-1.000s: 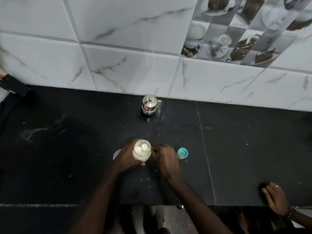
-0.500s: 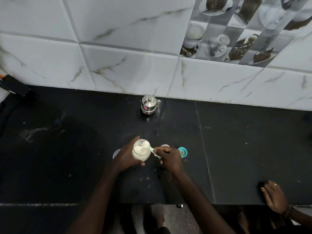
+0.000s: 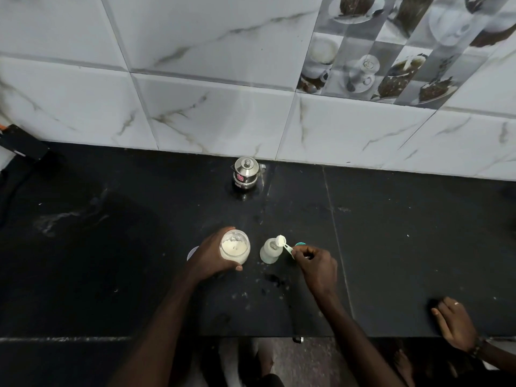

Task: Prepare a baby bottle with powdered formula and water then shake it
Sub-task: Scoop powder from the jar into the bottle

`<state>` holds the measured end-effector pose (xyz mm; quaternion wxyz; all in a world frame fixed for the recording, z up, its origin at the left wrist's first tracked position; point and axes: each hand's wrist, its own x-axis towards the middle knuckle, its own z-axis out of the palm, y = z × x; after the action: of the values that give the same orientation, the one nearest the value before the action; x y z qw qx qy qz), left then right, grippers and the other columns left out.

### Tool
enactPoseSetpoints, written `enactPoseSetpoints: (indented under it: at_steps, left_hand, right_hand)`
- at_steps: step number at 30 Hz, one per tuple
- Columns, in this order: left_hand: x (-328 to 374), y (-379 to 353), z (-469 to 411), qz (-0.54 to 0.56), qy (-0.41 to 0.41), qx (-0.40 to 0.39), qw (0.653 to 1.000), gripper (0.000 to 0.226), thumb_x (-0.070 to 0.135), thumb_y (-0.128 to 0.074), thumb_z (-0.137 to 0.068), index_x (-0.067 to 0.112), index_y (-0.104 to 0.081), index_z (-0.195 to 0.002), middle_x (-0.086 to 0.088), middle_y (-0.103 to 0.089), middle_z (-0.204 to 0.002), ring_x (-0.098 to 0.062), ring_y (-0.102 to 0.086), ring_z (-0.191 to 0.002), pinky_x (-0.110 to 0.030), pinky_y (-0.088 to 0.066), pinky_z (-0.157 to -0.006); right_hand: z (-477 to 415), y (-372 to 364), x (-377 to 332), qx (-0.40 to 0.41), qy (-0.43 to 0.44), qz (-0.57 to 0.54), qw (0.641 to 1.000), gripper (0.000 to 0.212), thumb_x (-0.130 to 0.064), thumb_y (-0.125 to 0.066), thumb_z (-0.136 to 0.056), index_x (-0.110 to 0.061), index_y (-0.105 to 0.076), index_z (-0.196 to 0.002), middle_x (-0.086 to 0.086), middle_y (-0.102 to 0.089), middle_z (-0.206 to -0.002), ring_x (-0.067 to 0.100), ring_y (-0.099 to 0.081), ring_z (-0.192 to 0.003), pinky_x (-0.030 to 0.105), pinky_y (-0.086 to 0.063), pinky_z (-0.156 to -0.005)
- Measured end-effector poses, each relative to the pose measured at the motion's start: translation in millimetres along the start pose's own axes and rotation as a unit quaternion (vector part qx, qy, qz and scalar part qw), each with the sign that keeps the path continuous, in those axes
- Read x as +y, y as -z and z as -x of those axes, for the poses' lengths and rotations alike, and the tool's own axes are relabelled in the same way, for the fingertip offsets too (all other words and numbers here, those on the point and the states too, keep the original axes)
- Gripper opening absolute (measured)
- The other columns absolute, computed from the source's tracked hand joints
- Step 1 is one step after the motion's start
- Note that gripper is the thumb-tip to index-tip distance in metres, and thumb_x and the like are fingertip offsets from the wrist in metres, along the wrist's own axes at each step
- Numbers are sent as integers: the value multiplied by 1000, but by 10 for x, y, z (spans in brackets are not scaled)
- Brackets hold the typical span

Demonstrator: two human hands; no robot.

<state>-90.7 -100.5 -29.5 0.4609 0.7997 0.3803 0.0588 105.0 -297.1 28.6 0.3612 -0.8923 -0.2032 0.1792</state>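
A clear jar of white formula powder stands open on the black counter, and my left hand grips its side. Just right of the jar stands the open baby bottle, upright. My right hand pinches the handle of a small scoop heaped with white powder, held over the bottle's mouth. A teal bottle cap lies behind my right hand, mostly hidden.
A small steel pot with a lid stands at the tiled wall. A pale lid peeks out left of my left hand. Another person's hand rests on the counter's front right edge. A dark object lies far left.
My right hand lifted the filled scoop out of the jar and carried it right, over the bottle. The bottle, hidden before, now shows. My left hand stays on the jar.
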Motion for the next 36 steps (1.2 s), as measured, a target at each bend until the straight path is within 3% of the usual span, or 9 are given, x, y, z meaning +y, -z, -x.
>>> enactPoseSetpoints:
  at_steps: [6, 10, 17, 24, 36]
  left_hand:
    - [33, 18, 11, 7, -5, 5, 1000, 105, 43, -97, -44, 41, -49, -137, 23, -58, -132, -3, -55, -125, -29, -46, -104]
    - [55, 22, 19, 11, -9, 11, 1000, 102, 32, -99, -48, 34, -52, -138, 19, -59, -131, -2, -54, -122, -22, -41, -100]
    - [101, 39, 42, 10, -11, 8, 1000, 97, 29, -100, -50, 33, -55, -135, 21, -60, -126, 0, -55, -117, -16, -40, -94]
    - [117, 62, 72, 14, -2, 9, 1000, 94, 40, -96, -46, 44, -54, -129, 27, -60, -122, 3, -57, -116, -25, -46, -99]
    - [112, 57, 60, 18, -6, 9, 1000, 94, 39, -97, -46, 44, -54, -130, 30, -59, -120, 5, -57, -114, -23, -46, -99]
  right_hand:
    - [23, -30, -9, 5, 52, 18, 998, 9, -27, -76, -85, -28, -81, -77, -20, -71, -76, -7, -64, -73, 7, -39, -62]
    - [29, -32, -18, 11, 56, 20, 998, 11, -26, -76, -84, -27, -79, -74, -22, -71, -77, -9, -64, -73, 15, -44, -65]
    - [45, -53, 66, 28, 153, 80, 985, 8, -26, -76, -85, -26, -74, -78, -13, -69, -79, 0, -62, -72, 22, -48, -64]
    - [92, -76, 65, 32, 188, 127, 973, 9, -32, -70, -88, -26, -74, -92, -8, -62, -84, 12, -60, -70, 33, -49, -57]
    - [151, -97, 37, 63, 236, 197, 950, 12, -31, -67, -91, -21, -71, -96, -3, -60, -90, 22, -61, -64, 31, -45, -47]
